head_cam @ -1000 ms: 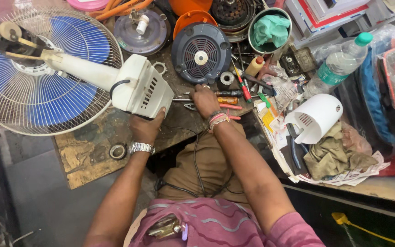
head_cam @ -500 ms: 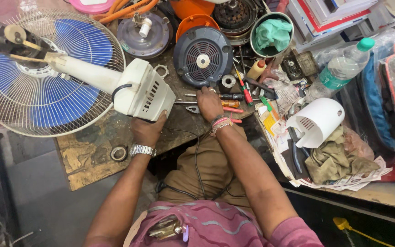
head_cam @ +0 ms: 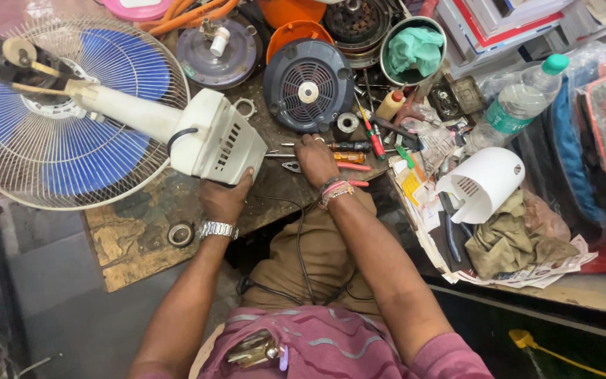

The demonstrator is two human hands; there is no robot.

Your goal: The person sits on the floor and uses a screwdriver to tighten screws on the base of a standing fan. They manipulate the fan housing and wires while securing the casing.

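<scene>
The white fan base (head_cam: 220, 144) lies on its side near the front edge of the table (head_cam: 135, 238), and everything else is easiest to place from it. The left hand (head_cam: 224, 198) cups the base from below, at the edge nearest the person, with the fingers closed around its lower corner; a metal wristwatch (head_cam: 217, 229) sits on that wrist. From the base a white neck runs up and to the left to the fan's wire guard (head_cam: 71, 112), which lies flat with blue blades showing through it. A black cord (head_cam: 301, 245) trails from the base's side down over the table edge to the person's lap.

Just to the right of the base, the right hand (head_cam: 315, 160) rests palm down on a scatter of tools, its fingers curled over a screwdriver (head_cam: 331, 147) with a dark handle; whether they actually grip it cannot be told. Red-handled pliers (head_cam: 348, 167) lie touching the hand's far side. The wrist wears beaded bracelets (head_cam: 334, 191).

Above and to the right of the base stands a dark round motor cover (head_cam: 308, 84), with an orange part behind it. Further right of the base are a metal bowl holding a green cloth (head_cam: 414, 50), a clear plastic bottle (head_cam: 517, 105) with a green cap, and a white curved housing (head_cam: 482, 182) lying on newspaper beside a crumpled brown rag (head_cam: 510, 238).
</scene>
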